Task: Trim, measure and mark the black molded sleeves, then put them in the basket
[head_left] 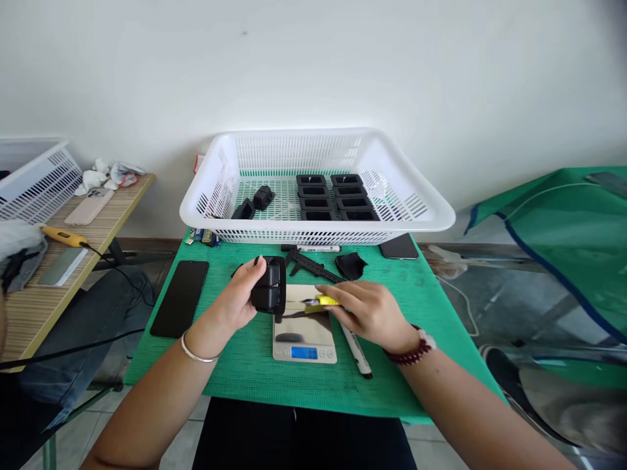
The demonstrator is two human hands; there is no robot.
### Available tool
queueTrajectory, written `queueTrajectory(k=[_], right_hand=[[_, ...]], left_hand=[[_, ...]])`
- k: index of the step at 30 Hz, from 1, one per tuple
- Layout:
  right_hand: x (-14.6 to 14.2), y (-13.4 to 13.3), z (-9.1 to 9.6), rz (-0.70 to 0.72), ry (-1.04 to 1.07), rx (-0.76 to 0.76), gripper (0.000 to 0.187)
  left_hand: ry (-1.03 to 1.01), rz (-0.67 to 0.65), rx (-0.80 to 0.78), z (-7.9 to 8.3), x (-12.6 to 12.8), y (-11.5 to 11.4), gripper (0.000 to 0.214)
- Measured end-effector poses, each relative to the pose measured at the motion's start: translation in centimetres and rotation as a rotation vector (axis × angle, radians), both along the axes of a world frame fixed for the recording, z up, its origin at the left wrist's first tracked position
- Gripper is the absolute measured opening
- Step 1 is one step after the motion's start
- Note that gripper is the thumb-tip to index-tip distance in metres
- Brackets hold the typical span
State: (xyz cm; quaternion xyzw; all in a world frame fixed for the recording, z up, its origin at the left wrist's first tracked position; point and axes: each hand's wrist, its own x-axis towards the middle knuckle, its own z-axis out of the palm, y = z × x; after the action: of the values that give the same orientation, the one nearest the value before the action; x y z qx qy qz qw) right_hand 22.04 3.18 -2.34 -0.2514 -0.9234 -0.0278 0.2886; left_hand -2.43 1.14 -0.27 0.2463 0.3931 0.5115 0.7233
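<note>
My left hand (pixel 243 290) grips a black moulded part (pixel 267 292) with a wide flange, holding it up at the left edge of a digital scale (pixel 304 333). In my right hand (pixel 367 310) is a yellow utility knife (pixel 323 301), its metal tip pointing left toward the black part. The knife is over the scale's shiny plate, with a gap between its tip and the part. The scale's blue display seems to read zero. Behind the scale lie a black caliper (pixel 313 265) and a curved black scrap (pixel 351 265). A white marker (pixel 360 356) lies below my right hand.
A white plastic basket (pixel 313 230) at the back holds several black rectangular parts (pixel 316 192). One black phone (pixel 179 299) lies at left, another dark phone (pixel 399 247) at back right. Beside me, a person's leg (pixel 93 339) shows under a wooden table (pixel 102 222).
</note>
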Motion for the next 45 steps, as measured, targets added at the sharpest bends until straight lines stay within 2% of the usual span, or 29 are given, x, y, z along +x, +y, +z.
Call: queueTrajectory(k=[3, 10, 13, 16, 20, 24, 28, 38, 45], right_hand=[[-0.28, -0.13, -0.13, 0.042, -0.031, -0.015, 0.027], [-0.06, 0.12, -0.19, -0.086, -0.013, -0.017, 0.025], [-0.18, -0.04, -0.08, -0.043, -0.003, -0.01, 0.024], [-0.33, -0.2, -0.07, -0.022, 0.01, -0.006, 0.024], [-0.2, -0.11, -0.13, -0.072, 0.034, -0.027, 0.026], [-0.08, -0.01, -0.1, -0.103, 0.041, -0.039, 0.028], [-0.15, 0.02, -0.18, -0.109, 0.054, -0.051, 0.025], [-0.03, 0.24, -0.37, -0.127, 0.082, -0.101, 0.022], [0.09, 0.42, -0.28, -0.132, 0.085, -0.138, 0.022]], left_hand=[[0.017, 0.038, -0.008, -0.09, 0.11, 0.11, 0.042], [0.047, 0.046, -0.023, -0.22, 0.13, 0.11, 0.041], [0.009, 0.072, -0.032, -0.15, -0.02, 0.15, 0.036], [-0.045, 0.061, -0.003, 0.11, 0.01, 0.13, 0.028], [-0.09, 0.014, 0.06, 0.27, 0.18, -0.04, 0.024], [-0.126, 0.085, 0.108, 0.23, 0.28, -0.06, 0.026], [-0.111, 0.137, 0.136, 0.38, 0.36, 0.04, 0.026], [-0.059, 0.098, 0.1, 0.15, 0.0, 0.02, 0.023], [-0.04, 0.15, 0.118, 0.3, -0.15, 0.15, 0.023]])
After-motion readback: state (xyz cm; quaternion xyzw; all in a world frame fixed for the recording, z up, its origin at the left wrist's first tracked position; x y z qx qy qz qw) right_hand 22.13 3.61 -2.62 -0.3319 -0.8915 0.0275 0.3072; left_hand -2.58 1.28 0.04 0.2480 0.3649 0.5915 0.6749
